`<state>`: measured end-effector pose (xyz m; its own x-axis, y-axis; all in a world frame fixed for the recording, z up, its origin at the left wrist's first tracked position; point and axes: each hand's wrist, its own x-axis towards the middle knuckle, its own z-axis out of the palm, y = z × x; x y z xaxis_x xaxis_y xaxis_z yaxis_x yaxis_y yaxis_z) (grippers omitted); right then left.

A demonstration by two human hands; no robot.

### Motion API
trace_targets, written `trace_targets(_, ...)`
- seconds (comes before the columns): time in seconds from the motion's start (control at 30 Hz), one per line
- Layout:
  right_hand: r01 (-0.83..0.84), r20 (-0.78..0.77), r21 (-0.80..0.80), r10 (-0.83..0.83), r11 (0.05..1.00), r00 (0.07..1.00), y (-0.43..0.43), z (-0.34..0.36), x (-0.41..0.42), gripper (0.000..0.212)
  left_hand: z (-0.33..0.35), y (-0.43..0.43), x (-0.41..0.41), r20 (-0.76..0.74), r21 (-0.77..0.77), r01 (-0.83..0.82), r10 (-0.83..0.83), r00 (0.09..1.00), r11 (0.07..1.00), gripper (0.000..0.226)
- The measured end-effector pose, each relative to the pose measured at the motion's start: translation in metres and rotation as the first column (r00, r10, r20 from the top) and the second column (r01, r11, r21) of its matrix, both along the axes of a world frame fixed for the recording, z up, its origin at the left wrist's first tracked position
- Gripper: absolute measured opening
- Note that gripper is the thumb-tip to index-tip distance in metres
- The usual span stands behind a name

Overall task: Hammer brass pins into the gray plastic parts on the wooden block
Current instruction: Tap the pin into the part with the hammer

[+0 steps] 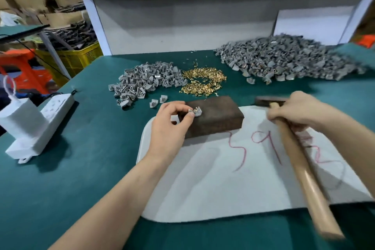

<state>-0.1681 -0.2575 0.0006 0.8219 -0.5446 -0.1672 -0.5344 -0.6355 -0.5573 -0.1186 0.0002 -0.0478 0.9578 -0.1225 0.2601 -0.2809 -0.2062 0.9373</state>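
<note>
wooden block (215, 114) top bare right of fingers (187, 116), hammer (269, 101) beside

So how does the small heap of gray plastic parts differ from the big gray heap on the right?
The small heap of gray plastic parts is much smaller and lower than the big gray heap. The small heap sits just left of the loose brass pins; the big heap lies right of them, further back. The big heap shows brassy glints; the small heap looks plain gray. Both lie on the green tabletop.
</note>
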Motion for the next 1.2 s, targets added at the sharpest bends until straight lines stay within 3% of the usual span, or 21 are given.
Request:
trace_targets(0.1,0.023,0.105,0.392,-0.069,0.920,0.992,0.002,0.009,-0.013,0.011,0.003,0.000,-0.002,-0.032,-0.028,0.027,-0.028,0.999,0.999,0.004)
trace_targets(0.17,-0.062,0.185,0.417,-0.018,0.907,0.983,0.010,0.022,-0.016,0.006,0.004,0.000,-0.003,-0.034,-0.009,0.023,-0.023,0.999,1.000,0.003)
trace_targets(0.3,-0.297,0.333,0.304,0.191,0.905,0.923,0.047,0.057,-0.019,0.008,0.005,0.001,0.000,-0.019,0.010,0.020,-0.020,1.000,1.000,0.004)
trace_targets(0.4,-0.458,0.280,0.083,0.421,0.885,0.863,0.088,0.067,-0.019,0.008,0.006,0.001,0.000,0.007,0.009,0.021,-0.022,1.000,1.000,0.005)
trace_targets(0.57,-0.424,0.212,-0.295,0.491,0.857,0.845,0.129,0.049,-0.008,0.040,0.002,0.001,0.002,0.020,-0.035,0.019,-0.018,1.000,0.999,0.005)
trace_targets(0.83,-0.401,0.228,-0.362,0.497,0.842,0.837,0.126,0.065,-0.007,0.047,0.000,0.000,0.004,0.052,-0.031,0.007,-0.005,0.999,1.000,0.009)
trace_targets(1.0,-0.445,0.148,-0.350,0.518,0.824,0.842,0.126,0.057,-0.006,0.049,-0.001,0.002,0.005,0.040,-0.025,0.005,-0.004,0.999,1.000,0.005)
trace_targets(1.2,-0.438,0.187,-0.331,0.513,0.836,0.838,0.123,0.055,-0.007,0.053,-0.001,0.000,0.003,0.031,-0.041,0.000,0.001,1.000,0.999,0.007)
